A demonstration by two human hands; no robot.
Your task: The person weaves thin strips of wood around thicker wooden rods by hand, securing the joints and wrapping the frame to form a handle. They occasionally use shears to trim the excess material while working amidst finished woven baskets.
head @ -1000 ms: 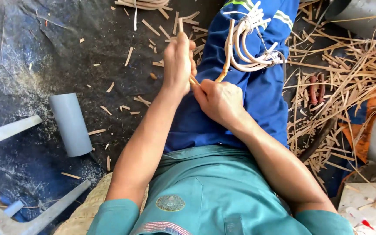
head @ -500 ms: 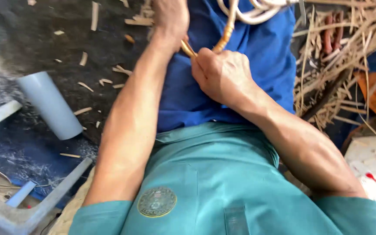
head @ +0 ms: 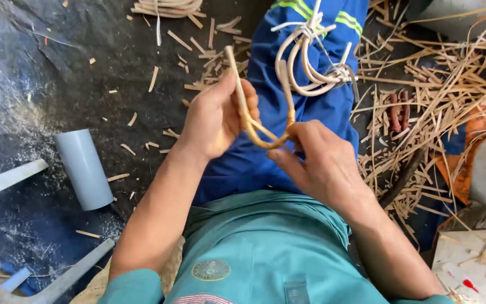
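Together, the left hand (head: 216, 119) and right hand (head: 323, 164) are gripping a rattan strip (head: 254, 126), bending it into a loop over the person's lap. Only this one bend is showing; bound rattan coils (head: 305, 62) are lying on the blue trouser leg (head: 310, 112), and the strip's long tail is awaiting shaping.

This is a rough cane-weaving workshop, worked at floor level. Split rattan strips (head: 445, 107) pile up from one to four o'clock, and offcut chips (head: 153, 79) and sawdust scatter over the dark ground sheet (head: 57, 73) toward eleven. A cut grey plastic pipe (head: 84, 169) lies at nine o'clock, with a coil of rattan cane (head: 305, 62) at twelve.
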